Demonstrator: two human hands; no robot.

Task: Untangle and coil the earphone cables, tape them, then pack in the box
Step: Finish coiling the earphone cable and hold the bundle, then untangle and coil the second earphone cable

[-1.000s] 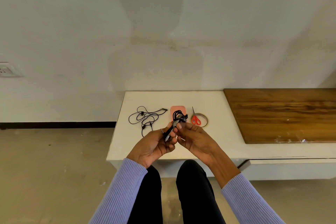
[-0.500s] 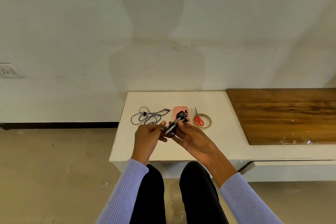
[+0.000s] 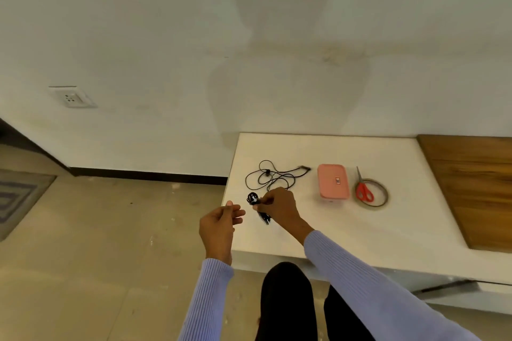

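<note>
one coiled earphone bundle (image 3: 259, 206) pinched in right hand (image 3: 278, 203), near table's (image 3: 360, 230) left edge; left hand (image 3: 221, 220) loosely curled, holding nothing. second cable (image 3: 273, 177) lying tangled farther back; pink box (image 3: 332, 181) closed, to the right; taping state unclear, packing not yet done.

Right hand (image 3: 277, 203) covers the middle of the small coiled black earphone bundle (image 3: 256, 202); only a loop at the left and a blurred tail below the fingers show, so whether tape is on it can't be told. Near end of the loose tangled black earphone cable (image 3: 273, 176) runs behind that hand. Left hand (image 3: 219, 223) fingertips motion-blurred; can't tell if they pinch anything. Small mark on the lid of the pink rectangular plastic box (image 3: 332, 181) too small to read. Red-handled scissors (image 3: 363, 189) hide part of the thin clear tape roll ring (image 3: 383, 192). Brown wooden board (image 3: 471, 188) cut off by right edge. Striped grey rug (image 3: 16, 196) cut off at left.
</note>
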